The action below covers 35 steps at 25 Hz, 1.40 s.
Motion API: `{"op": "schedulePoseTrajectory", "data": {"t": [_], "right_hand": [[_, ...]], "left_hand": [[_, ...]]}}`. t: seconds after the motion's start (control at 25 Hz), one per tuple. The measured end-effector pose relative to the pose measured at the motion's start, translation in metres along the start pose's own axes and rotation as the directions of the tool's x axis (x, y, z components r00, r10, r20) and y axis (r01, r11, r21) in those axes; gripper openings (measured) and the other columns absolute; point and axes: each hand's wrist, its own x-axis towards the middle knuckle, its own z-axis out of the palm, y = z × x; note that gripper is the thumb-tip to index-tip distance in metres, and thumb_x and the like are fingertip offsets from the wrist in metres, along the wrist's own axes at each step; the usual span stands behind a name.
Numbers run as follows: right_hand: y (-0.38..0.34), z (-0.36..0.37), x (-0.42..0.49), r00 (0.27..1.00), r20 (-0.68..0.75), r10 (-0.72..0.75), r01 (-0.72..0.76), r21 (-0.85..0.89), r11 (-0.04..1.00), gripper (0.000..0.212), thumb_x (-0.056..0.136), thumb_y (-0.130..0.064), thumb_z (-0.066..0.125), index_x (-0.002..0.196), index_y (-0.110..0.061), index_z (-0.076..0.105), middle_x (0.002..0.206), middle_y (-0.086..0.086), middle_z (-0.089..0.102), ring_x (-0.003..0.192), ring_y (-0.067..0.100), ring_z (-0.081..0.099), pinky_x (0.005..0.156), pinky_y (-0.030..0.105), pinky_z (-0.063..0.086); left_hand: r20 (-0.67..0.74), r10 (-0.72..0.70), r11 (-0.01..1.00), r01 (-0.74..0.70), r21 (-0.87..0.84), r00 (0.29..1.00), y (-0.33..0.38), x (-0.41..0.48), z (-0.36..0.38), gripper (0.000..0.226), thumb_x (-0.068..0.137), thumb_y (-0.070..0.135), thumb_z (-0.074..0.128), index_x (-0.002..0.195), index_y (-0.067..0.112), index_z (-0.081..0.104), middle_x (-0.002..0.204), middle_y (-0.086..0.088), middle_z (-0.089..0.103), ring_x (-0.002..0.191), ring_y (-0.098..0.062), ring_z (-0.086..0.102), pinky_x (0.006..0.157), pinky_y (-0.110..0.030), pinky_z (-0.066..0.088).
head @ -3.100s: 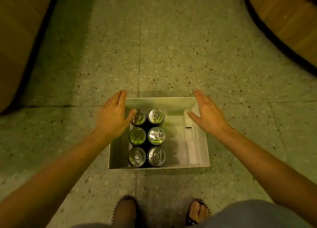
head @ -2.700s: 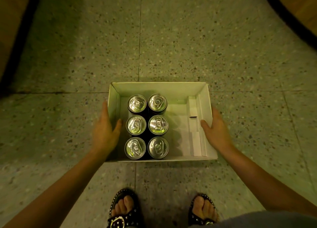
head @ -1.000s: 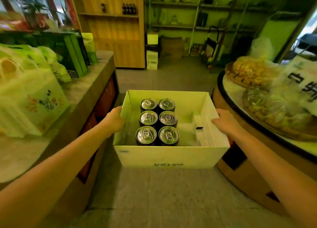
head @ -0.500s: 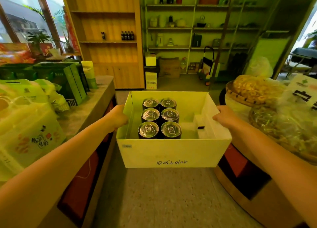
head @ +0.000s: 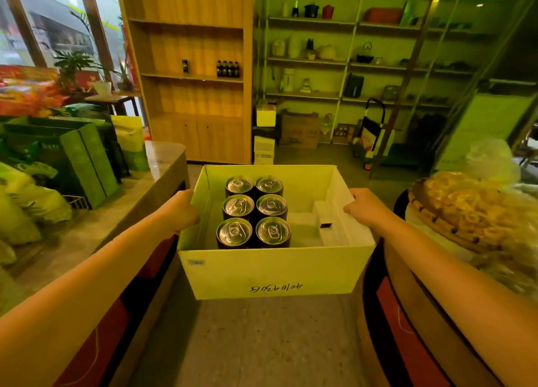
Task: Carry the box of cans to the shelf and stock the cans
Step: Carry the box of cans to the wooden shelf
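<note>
**Open box of cans held in both hands in a shop aisle**

The wooden shelf unit (head: 192, 66) stands at the far end of the aisle, left of centre, with a few dark bottles (head: 228, 68) on one of its boards. To its right, a metal rack (head: 343, 60) carries pots, jars and small appliances. Along the left side runs a counter (head: 139, 194) loaded with green gift bags (head: 84, 159). On the right, a round display table (head: 407, 314) holds a basket of wrapped goods (head: 465, 209).

The box (head: 270, 270), a pale open-topped carton, is held in the air over the aisle floor, between the counter and the round table and well short of the shelf unit. Handwritten figures appear upside down on its near wall.

The left hand (head: 182, 210) grips the left wall of the box at its rim, fingers closed around the edge. The right hand (head: 365, 209) grips the right wall at the rim in the same manner. Both forearms extend from the lower corners of the view.

The cans (head: 254, 212), six in number, stand upright in two columns of three against the left half of the box floor, silver tops with pull tabs facing up, each touching its neighbours. A folded cardboard insert (head: 323, 215) lies along the right wall inside the box; the floor between it and the cans is bare.
</note>
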Motion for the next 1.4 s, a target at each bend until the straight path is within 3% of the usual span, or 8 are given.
{"op": "schedulePoseTrajectory", "data": {"t": [0.24, 0.4, 0.52, 0.6, 0.72, 0.84, 1.16, 1.4], "right_hand": [[-0.023, 0.020, 0.162, 0.998, 0.049, -0.027, 0.027, 0.001, 1.000, 0.031, 0.084, 0.002, 0.047, 0.114, 0.000, 0.056, 0.116, 0.024, 0.060, 0.104, 0.039, 0.056, 0.086, 0.045, 0.047], [-0.043, 0.039, 0.282, 0.998, 0.045, -0.040, 0.039, 0.024, 0.999, 0.032, 0.084, 0.003, 0.047, 0.115, 0.000, 0.057, 0.116, 0.023, 0.060, 0.103, 0.039, 0.057, 0.085, 0.045, 0.047], [-0.060, 0.046, 0.376, 1.000, 0.027, -0.015, 0.013, 0.059, 0.998, 0.035, 0.083, 0.002, 0.047, 0.117, -0.002, 0.055, 0.118, 0.022, 0.059, 0.103, 0.037, 0.057, 0.080, 0.042, 0.047], [-0.070, 0.044, 0.430, 1.000, 0.006, -0.002, 0.001, 0.061, 0.998, 0.034, 0.083, 0.003, 0.047, 0.116, -0.001, 0.056, 0.117, 0.022, 0.060, 0.102, 0.037, 0.057, 0.075, 0.038, 0.044], [-0.079, 0.041, 0.514, 1.000, -0.014, 0.016, -0.015, 0.070, 0.997, 0.033, 0.083, 0.003, 0.047, 0.115, -0.002, 0.057, 0.115, 0.022, 0.061, 0.101, 0.037, 0.058, 0.078, 0.043, 0.048], [-0.086, 0.042, 0.605, 1.000, -0.021, 0.000, 0.001, 0.064, 0.998, 0.033, 0.084, 0.003, 0.048, 0.115, -0.003, 0.057, 0.116, 0.022, 0.061, 0.100, 0.036, 0.058, 0.078, 0.040, 0.048], [-0.145, 0.052, 0.871, 0.986, 0.070, -0.150, 0.150, 0.008, 0.989, 0.030, 0.084, 0.007, 0.044, 0.110, 0.002, 0.059, 0.116, 0.025, 0.060, 0.105, 0.039, 0.056, 0.089, 0.048, 0.046], [-0.210, 0.113, 1.027, 0.963, 0.166, -0.213, 0.216, 0.000, 0.976, 0.028, 0.084, 0.007, 0.045, 0.108, 0.003, 0.059, 0.115, 0.025, 0.060, 0.105, 0.039, 0.056, 0.085, 0.043, 0.047]], "left_hand": [[-0.021, -0.018, 1.000, 0.019, 0.020, 1.000, 0.025, 0.152, -0.005, 0.060, 0.082, -0.007, 0.054, 0.137, 0.008, 0.036, 0.116, -0.019, 0.056, 0.064, -0.013, 0.048, 0.057, -0.028, 0.045], [-0.034, 0.020, 0.998, -0.018, 0.056, 0.999, 0.048, 0.277, -0.016, 0.056, 0.083, -0.007, 0.054, 0.135, 0.006, 0.038, 0.117, -0.020, 0.055, 0.084, -0.025, 0.055, 0.064, -0.034, 0.047], [-0.026, 0.059, 0.995, -0.057, 0.083, 0.998, 0.079, 0.371, -0.027, 0.057, 0.083, -0.009, 0.052, 0.136, 0.006, 0.036, 0.128, -0.023, 0.051, 0.084, -0.025, 0.052, 0.056, -0.025, 0.040], [-0.015, 0.090, 0.993, -0.089, 0.076, 0.996, 0.101, 0.429, -0.034, 0.056, 0.083, -0.009, 0.051, 0.136, 0.005, 0.036, 0.123, -0.022, 0.052, 0.086, -0.027, 0.053, 0.055, -0.024, 0.038], [0.022, 0.084, 0.994, -0.085, 0.072, 0.996, 0.131, 0.518, -0.036, 0.054, 0.084, -0.008, 0.052, 0.134, 0.003, 0.038, 0.098, -0.013, 0.055, 0.065, -0.014, 0.047, 0.052, -0.023, 0.038], [0.049, 0.078, 0.995, -0.080, 0.053, 0.996, 0.150, 0.607, -0.030, 0.054, 0.083, -0.007, 0.053, 0.134, 0.004, 0.038, 0.095, -0.012, 0.053, 0.063, -0.012, 0.046, 0.052, -0.023, 0.040], [-0.092, -0.028, 0.998, 0.023, -0.051, 0.995, 0.192, 0.821, -0.033, 0.059, 0.084, -0.010, 0.050, 0.138, 0.006, 0.034, 0.133, -0.022, 0.048, 0.117, -0.037, 0.049, 0.071, -0.032, 0.048], [-0.158, -0.147, 0.989, 0.147, -0.012, 0.976, 0.171, 0.959, -0.074, 0.061, 0.084, -0.006, 0.052, 0.140, 0.009, 0.033, 0.130, -0.020, 0.049, 0.097, -0.029, 0.050, 0.054, -0.024, 0.041]]}}
